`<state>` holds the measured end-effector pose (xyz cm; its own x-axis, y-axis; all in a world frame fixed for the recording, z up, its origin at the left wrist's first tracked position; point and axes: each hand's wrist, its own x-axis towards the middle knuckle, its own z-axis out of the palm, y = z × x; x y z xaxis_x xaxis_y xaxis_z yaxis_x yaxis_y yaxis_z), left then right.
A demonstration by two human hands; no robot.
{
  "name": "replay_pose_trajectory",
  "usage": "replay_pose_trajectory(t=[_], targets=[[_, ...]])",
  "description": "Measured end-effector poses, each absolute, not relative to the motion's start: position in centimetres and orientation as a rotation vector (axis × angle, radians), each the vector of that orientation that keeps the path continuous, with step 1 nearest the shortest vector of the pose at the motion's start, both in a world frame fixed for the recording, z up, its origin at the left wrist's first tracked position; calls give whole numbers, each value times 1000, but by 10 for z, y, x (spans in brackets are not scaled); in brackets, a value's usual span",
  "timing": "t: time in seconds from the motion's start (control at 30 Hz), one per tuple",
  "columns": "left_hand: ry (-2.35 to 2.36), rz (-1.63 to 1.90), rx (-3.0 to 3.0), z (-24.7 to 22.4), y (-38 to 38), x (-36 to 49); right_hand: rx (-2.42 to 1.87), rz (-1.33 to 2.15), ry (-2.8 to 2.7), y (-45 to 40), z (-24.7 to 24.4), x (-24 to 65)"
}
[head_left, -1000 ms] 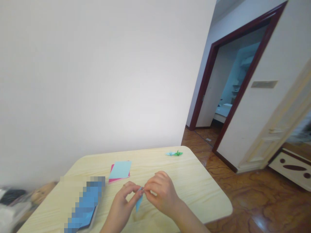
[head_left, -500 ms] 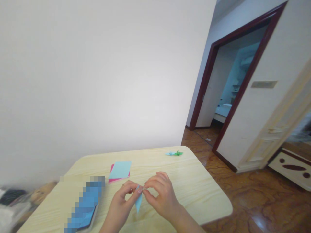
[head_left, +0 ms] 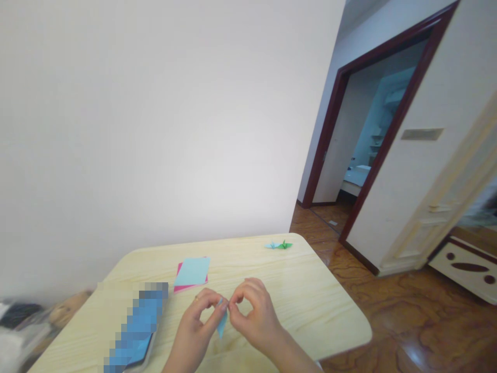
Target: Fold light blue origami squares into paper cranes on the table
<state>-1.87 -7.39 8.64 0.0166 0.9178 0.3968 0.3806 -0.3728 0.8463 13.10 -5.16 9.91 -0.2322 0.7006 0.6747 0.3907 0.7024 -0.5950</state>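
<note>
A small piece of folded light-blue paper (head_left: 222, 328) points downward over the table, pinched between thumb and forefinger of my left hand (head_left: 198, 321). My right hand (head_left: 254, 311) is closed in a pinch at the paper's upper end, its fingertips against those of my left. The very tip between the fingers is hidden. Beyond my hands, a stack of square paper (head_left: 192, 271), light blue over pink, lies flat. Farther back on the right sit two folded paper cranes, a light-blue one (head_left: 272, 246) and a green one (head_left: 285, 245), side by side.
The pale wooden table (head_left: 310, 305) has rounded corners and meets a white wall (head_left: 194, 129) at the back. To the left lies a tablet-like device (head_left: 142, 357), its screen pixelated. A dark-red door frame (head_left: 396, 124) stands beyond, at right.
My right thumb and forefinger have drawn closer together into a tighter pinch at the paper's tip. The blue paper has turned slightly, and its lower point shows narrower.
</note>
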Motion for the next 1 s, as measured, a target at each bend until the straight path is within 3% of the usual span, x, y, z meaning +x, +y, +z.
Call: replay_pose_trajectory(t=[0.23,0.4,0.5,0.63,0.8,1.0], targets=[[1536,1438,1540,69,-71,-18,-946,233,-1813,-45,96,134],[1573,1174,1539,64,-73,-16,-971,174,-1786,-44,93,137],[1493,1192,1547,66,-71,-13,-966,225,-1791,-49,91,140],[1435,1261,1423,69,-65,-13,-1005,528,-1735,-49,83,146],[1389,1263,1308,67,-59,-10,-1088,1203,-1449,-36,64,147],[1294,1187,1309,59,-53,-5,-1038,1494,-1180,-33,59,141]])
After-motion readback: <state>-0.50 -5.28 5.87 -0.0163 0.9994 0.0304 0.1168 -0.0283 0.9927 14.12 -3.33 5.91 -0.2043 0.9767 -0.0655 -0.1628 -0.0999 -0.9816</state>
